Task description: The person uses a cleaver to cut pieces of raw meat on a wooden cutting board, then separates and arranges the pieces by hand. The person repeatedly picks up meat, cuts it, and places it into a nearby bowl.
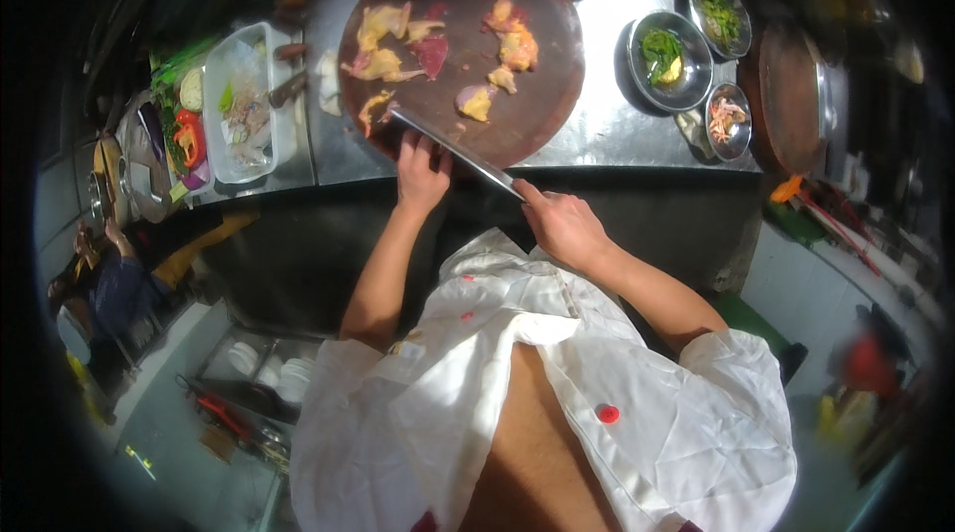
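My right hand (pixel 565 225) grips a knife by its handle. The blade (pixel 456 150) slants up and left over the near edge of a round chopping board (pixel 462 32). My left hand (pixel 424 170) is at that near edge, its fingertips partly hidden behind the blade, so whether they hold anything is unclear. Just beyond the knife tip lies a small scrap of yellow-skinned meat (pixel 375 111). Larger pieces of raw poultry (pixel 380 64) with a dark red piece of meat (pixel 430 55) lie on the board's left. More poultry pieces (pixel 516 47) and a chunk (pixel 475 102) are on the right.
Left of the board stand a plastic tub (pixel 246 137) with food scraps and cut vegetables (pixel 189 140). At right are a steel bowl of greens (pixel 662 58), another (pixel 718 17), a smaller bowl (pixel 727 122) and a second round board (pixel 791 103). Another person (pixel 123 278) is at far left.
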`<state>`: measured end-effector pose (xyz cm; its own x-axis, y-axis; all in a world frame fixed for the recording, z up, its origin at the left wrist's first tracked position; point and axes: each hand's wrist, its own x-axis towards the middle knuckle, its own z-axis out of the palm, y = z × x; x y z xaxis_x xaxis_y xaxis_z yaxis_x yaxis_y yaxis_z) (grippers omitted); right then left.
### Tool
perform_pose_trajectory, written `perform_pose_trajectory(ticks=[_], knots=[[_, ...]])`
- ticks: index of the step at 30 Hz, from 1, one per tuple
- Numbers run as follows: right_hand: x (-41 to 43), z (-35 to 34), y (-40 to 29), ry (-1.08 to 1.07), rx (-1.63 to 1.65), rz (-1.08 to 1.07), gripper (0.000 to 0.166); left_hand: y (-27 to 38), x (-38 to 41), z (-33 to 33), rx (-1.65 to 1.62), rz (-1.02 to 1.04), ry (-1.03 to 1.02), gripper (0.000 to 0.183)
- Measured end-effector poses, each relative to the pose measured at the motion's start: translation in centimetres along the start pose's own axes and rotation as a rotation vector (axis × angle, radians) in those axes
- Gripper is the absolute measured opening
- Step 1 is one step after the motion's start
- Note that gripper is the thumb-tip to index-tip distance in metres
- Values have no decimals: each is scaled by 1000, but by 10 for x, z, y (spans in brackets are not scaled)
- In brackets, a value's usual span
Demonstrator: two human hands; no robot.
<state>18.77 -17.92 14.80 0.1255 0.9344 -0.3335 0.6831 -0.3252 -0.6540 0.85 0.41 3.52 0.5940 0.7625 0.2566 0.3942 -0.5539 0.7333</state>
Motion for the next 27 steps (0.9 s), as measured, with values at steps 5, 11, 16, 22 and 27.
perform_pose_trajectory(ticks=[5, 11, 16, 22, 27], knots=[[-1, 2, -8, -34, 26, 41, 40, -23, -16, 4, -15, 29, -70, 40], [3, 2, -8, -23, 30, 31, 40, -22, -16, 5, 15, 95, -27, 44], [8, 2, -11, -1, 44, 32, 41, -21, -14, 4, 61, 66, -53, 46], [13, 11, -15, -16, 7, 31, 41, -14, -12, -5, 124, 82, -19, 52], [16, 11, -20, -5, -54, 48, 43, -34, -18, 5, 41, 120, -5, 52]])
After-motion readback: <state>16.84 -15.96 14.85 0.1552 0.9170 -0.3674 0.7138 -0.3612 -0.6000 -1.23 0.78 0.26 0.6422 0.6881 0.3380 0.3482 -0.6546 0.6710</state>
